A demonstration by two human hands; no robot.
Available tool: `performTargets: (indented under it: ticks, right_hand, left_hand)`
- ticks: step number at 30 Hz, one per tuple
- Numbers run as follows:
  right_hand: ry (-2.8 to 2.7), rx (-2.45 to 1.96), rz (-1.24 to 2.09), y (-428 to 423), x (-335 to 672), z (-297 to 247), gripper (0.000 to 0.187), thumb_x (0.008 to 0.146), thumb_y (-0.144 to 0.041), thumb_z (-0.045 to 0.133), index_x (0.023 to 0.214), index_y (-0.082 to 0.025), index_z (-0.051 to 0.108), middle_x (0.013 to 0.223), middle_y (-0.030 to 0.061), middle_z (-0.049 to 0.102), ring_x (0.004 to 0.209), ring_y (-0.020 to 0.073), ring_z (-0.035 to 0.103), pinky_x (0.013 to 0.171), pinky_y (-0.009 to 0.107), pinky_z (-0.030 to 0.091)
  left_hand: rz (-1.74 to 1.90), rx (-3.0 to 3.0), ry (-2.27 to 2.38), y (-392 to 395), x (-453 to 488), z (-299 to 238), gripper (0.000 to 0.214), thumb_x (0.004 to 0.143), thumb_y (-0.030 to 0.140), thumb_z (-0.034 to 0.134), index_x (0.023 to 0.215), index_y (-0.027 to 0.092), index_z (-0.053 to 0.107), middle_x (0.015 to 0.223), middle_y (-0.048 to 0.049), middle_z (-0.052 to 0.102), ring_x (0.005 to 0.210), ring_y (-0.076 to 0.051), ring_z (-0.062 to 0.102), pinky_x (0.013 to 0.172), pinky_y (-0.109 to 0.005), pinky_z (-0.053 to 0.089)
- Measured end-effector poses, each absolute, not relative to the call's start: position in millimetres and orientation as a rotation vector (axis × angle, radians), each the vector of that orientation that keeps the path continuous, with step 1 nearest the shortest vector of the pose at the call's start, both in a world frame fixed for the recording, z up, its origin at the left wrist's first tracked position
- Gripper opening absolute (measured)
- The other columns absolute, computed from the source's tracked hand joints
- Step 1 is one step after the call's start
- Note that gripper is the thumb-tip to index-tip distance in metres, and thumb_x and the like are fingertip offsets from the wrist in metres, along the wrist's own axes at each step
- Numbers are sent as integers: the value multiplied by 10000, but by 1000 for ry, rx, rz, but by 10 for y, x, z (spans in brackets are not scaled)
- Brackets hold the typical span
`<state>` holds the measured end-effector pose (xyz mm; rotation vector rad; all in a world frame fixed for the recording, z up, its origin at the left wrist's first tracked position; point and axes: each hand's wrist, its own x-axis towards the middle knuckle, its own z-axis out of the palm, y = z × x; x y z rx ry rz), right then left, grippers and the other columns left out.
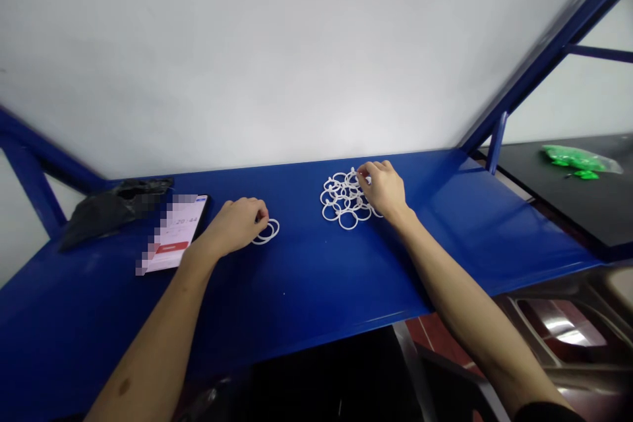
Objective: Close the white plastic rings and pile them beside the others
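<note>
My left hand (236, 224) rests on the blue shelf (306, 277), its fingers curled onto a small stack of white plastic rings (268, 231). To the right, my right hand (383, 188) hovers over a loose pile of several white rings (342, 198), fingertips pinching one ring at the pile's far right side. Both forearms reach in from the bottom of the view.
A phone (174, 232) with a lit screen lies left of my left hand. A crumpled black bag (111, 208) sits at the far left. Blue frame posts (496, 142) rise at the right. A bag of green parts (576, 160) lies on a dark table beyond.
</note>
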<state>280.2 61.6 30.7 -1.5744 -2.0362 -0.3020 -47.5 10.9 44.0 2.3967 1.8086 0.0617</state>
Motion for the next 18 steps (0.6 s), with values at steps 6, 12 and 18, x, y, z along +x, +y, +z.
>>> performTargets:
  ticks: [6,12,18]
  right_hand:
    - [-2047,-1575,-318,625,2734,352,215,973,-262,518,1008,-165,706,963,106,736,917,255,560,730,350,410]
    - [-1995,-1540,-323,555,2782,374,238,978,-303,517,1016,-169,709,943,98,733,917,257,547,721,350,409]
    - [-2058,-1442,-303,508,2743,333,244,990,-307,514,1015,-166,711,949,108,720,908,256,544,772,379,443]
  left_hand:
    - [120,2317,1815,104,-447,461,207,882,307,440,835,220,622,850,-57,720,765,-244,654,708,-356,430]
    - [159,2340,1712,125,-482,403,200,856,342,513,880,231,678,919,-48,730,886,-258,656,746,-361,447]
    - [259,2327,1722,108,-444,431,164,859,324,546,802,221,659,855,-65,721,836,-254,646,726,-368,456]
